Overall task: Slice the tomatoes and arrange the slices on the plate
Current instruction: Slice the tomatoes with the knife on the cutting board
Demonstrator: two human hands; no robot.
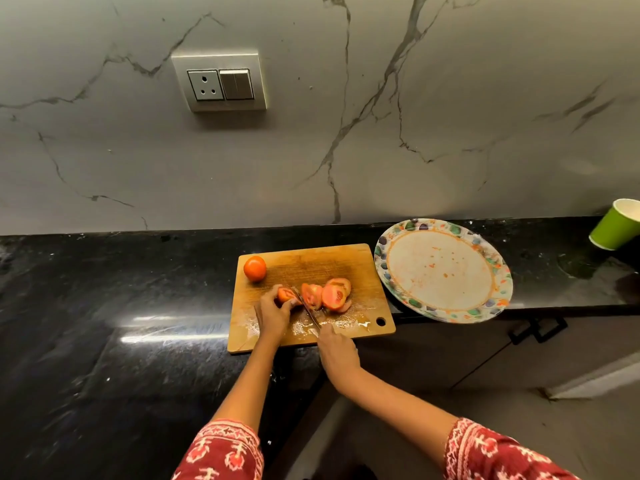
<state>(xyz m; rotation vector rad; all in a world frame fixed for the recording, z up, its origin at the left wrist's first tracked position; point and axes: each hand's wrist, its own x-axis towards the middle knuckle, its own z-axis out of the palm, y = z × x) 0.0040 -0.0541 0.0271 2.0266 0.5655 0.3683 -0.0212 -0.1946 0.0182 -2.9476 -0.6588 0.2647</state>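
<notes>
Left hand [273,311] pins the tomato stub [286,294] on the cutting board [367,271]; right hand [337,348] grips the knife [309,308], blade running toward eleven o'clock, slices [327,294] at three o'clock.

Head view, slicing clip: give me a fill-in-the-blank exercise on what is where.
1. The whole tomato sits on the cutting board's far ____ corner.
2. The knife is held by the ____ hand.
3. The cut slices lie on the board; the plate holds ____ slices.
4. The green cup stands to the ____ of the plate.

Missing words: left; right; no; right
</notes>
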